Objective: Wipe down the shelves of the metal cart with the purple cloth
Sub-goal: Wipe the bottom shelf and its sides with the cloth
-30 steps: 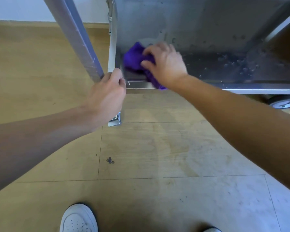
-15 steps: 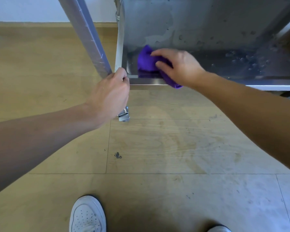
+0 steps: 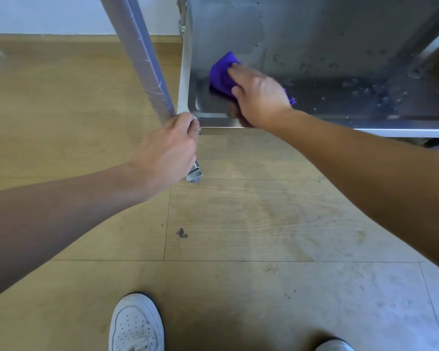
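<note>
pale wood-look floor (image 3: 238, 224) runs under a metal cart. the purple cloth (image 3: 221, 74) lies bunched on the cart's low shelf (image 3: 340, 107), near its left end. the right hand (image 3: 259, 97) presses it to the steel, its blurred fingers close together and laid nearly flat over it. water droplets (image 3: 365, 89) speckle the shelf to the right. the left hand (image 3: 167, 150) has its fingers clamped round the slanting corner post (image 3: 137, 54). a white shoe (image 3: 136, 325) stands nearest.

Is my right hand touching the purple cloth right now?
Touching. The head view shows the right hand pressing on the purple cloth, which lies on the cart shelf.
</note>
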